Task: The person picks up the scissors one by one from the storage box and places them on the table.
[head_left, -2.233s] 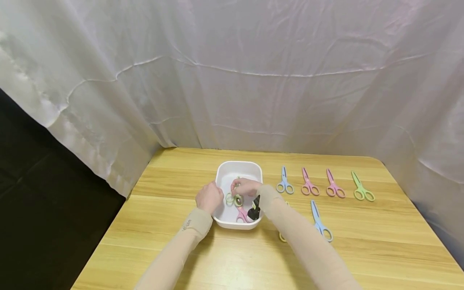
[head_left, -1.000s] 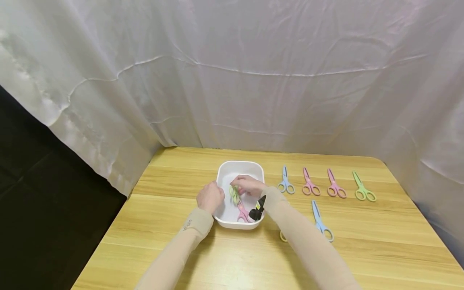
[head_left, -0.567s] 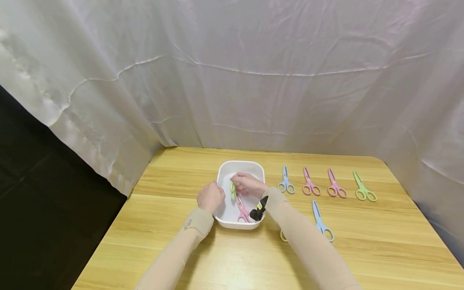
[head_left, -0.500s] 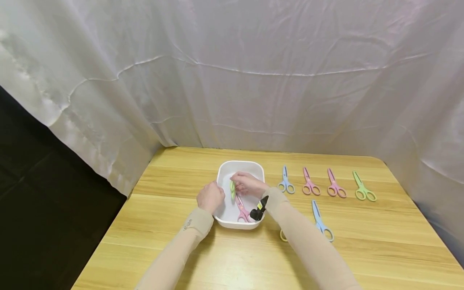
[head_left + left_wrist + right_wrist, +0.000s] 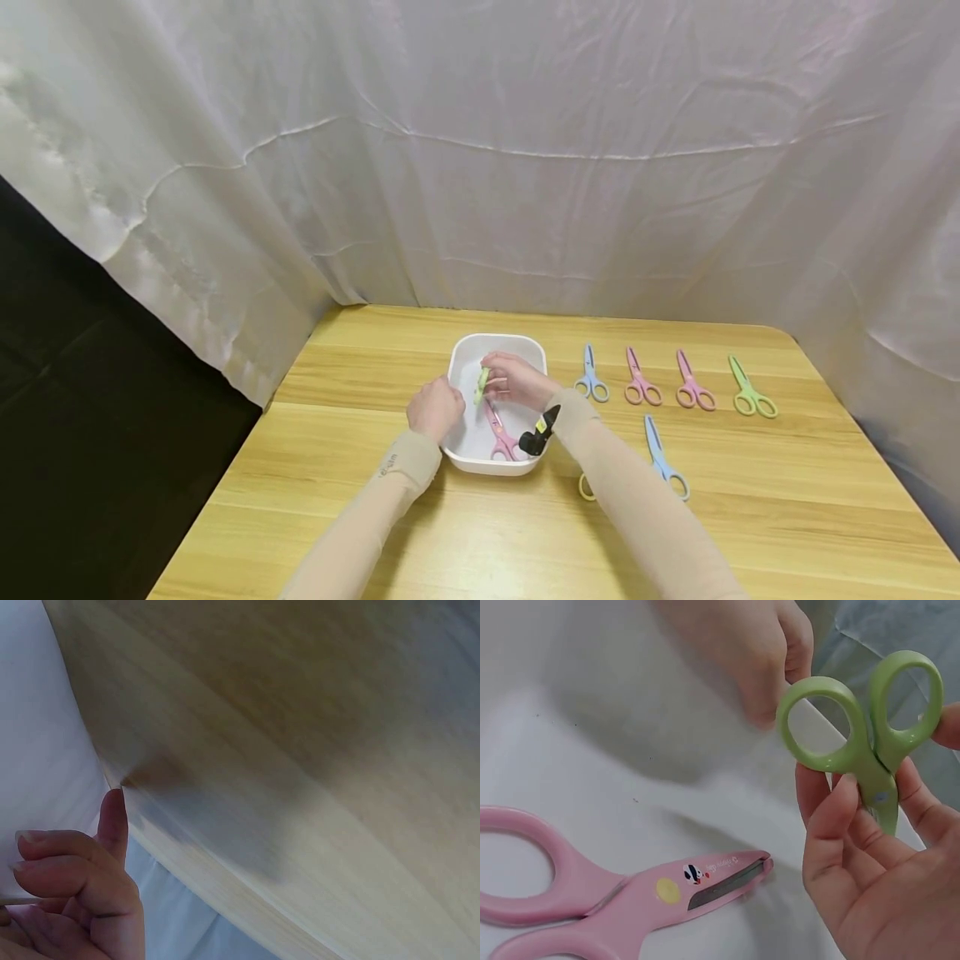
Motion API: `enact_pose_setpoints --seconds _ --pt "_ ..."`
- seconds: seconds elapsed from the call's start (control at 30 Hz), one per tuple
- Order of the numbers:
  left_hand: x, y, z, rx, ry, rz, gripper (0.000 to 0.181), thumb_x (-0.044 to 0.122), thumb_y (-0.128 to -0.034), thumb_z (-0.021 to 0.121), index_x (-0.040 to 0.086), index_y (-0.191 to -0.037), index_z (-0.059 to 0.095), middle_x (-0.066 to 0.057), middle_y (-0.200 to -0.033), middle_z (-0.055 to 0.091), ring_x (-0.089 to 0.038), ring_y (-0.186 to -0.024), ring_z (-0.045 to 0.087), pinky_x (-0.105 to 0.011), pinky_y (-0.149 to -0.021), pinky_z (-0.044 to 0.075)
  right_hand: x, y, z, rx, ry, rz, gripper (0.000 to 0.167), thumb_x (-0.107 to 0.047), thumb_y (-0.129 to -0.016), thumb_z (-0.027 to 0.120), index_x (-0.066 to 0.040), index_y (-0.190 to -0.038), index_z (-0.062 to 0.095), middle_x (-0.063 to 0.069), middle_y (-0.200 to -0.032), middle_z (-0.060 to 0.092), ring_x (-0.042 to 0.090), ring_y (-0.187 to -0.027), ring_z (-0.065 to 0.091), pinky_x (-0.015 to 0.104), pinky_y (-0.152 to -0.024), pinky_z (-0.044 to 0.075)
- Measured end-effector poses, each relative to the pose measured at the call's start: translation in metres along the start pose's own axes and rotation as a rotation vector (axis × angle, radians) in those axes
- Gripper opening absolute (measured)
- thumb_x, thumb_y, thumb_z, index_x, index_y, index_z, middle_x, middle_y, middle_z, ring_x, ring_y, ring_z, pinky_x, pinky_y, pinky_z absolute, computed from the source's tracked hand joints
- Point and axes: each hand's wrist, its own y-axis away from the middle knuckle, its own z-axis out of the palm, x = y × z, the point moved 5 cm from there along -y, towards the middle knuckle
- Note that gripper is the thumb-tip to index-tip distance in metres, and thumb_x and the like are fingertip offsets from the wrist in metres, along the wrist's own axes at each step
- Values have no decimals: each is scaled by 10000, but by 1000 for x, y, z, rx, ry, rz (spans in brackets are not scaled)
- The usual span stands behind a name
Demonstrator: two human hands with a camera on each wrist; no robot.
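Observation:
A white plastic bin stands on the table. My left hand grips its left rim, thumb over the inner side; in the left wrist view the curled fingers lie along the outside of the wall. Over the bin, my right hand holds a pair of green scissors by the blade end, between thumb and fingers. Their ring handles point away from the palm, and most of the blade part is hidden by the fingers. Below them, pink scissors with a panda print lie flat on the bin floor.
Right of the bin, a back row holds blue scissors, two pink pairs and green scissors. Nearer lie larger blue scissors and yellow scissors, both partly behind the right forearm. A pale curtain hangs behind the table.
My right hand has picked the green scissors up off the bin floor and turned them on edge, uncovering more of the pink scissors. My left hand stays on the rim.

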Motion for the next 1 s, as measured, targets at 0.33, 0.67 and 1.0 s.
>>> enact_pose_setpoints --seconds 0.33,0.67,1.0 --pt "0 1 -1 10 2 15 352 189 -955 528 -39 -1187 662 -208 -917 728 -334 -779 707 -445 -656 596 -2 2 -3 54 18 -58 116 -117 -1023 456 -107 -949 545 -8 -863 615 94 -806 642 184 -684 530" --pt "1 2 -2 16 21 -1 335 190 -954 515 -29 -1152 674 -206 -933 729 -350 -806 711 -463 -674 590 -4 3 -5 79 -71 -110 254 -58 -1021 458 15 -1264 433 -1 -849 640 82 -760 640 159 -623 503" --pt "2 3 -3 17 11 -4 355 197 -961 507 -22 -1191 666 -222 -970 732 -373 -846 717 -477 -701 596 -5 5 -9 155 -75 -113 527 -97 -1030 453 -111 -1533 295 -22 -810 657 86 -708 604 195 -664 506"
